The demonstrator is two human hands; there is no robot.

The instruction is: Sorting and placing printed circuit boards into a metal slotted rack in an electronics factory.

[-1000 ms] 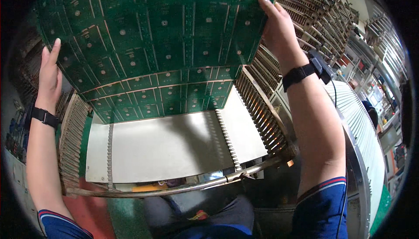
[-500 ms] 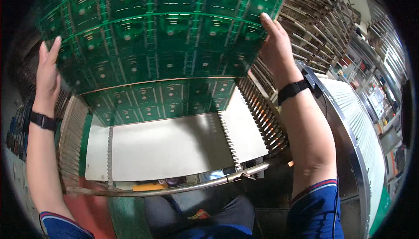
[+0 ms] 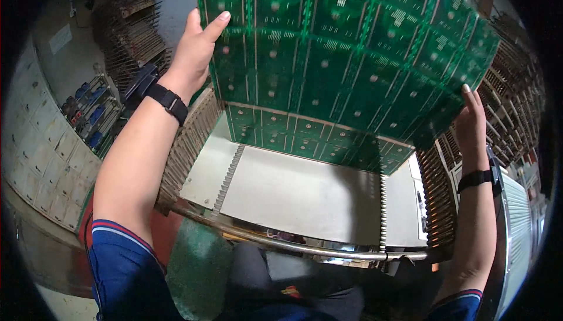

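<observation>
A large green circuit board panel (image 3: 328, 57), printed with rows of repeated units, is held up and tilted between my two hands. My left hand (image 3: 194, 51) grips its left edge, thumb on the front face. At its lower right edge my right hand (image 3: 472, 124) has hold, the thumb on the near side and the other fingers mostly hidden. Below and behind the held panel, a second green circuit board panel (image 3: 305, 133) stands in a slotted rack (image 3: 187, 145). Its upper part is covered by the held one. The rack has a white base (image 3: 299, 186) with toothed strips (image 3: 229, 174).
A metal bar (image 3: 264, 239) crosses the rack's near side. Toothed side walls rise left and right of it, the right one (image 3: 437, 198) near my right forearm. More slotted racks (image 3: 510, 86) stand at right. Lockers (image 3: 44, 139) and a shelf of blue items (image 3: 91, 107) are at left.
The view has swung left, so the rack and panel sit farther right in it, and lockers have appeared. Both hands keep their hold, and the panel's slant in the picture has changed.
</observation>
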